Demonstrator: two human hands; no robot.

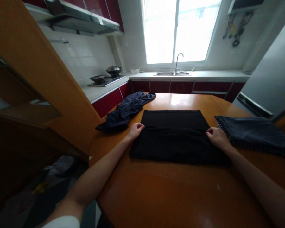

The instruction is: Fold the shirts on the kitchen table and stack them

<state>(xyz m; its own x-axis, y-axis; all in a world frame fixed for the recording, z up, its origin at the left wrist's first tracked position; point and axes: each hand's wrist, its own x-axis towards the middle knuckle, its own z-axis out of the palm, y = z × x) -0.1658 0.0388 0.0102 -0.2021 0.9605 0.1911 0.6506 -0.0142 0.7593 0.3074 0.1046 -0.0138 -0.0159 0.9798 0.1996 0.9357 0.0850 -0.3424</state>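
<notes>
A black garment (173, 144), its exact kind not clear, lies flat on the wooden table with its near part folded over toward the far part. My left hand (136, 130) pinches the left end of the folded edge. At the right end of that same edge, my right hand (217, 136) is closed on the cloth. Left of the garment lies a crumpled dark blue piece of clothing (127, 110). A folded dark grey-blue garment (254, 131) with a patterned edge rests to the right, close to my right hand.
The wooden table (175, 190) has a rounded outline. Beyond it runs a counter with a sink (172, 73) under a window. Pans (113, 70) stand on the stove at the left. A fridge (266, 69) is at the right, a wooden partition (54, 69) at the left.
</notes>
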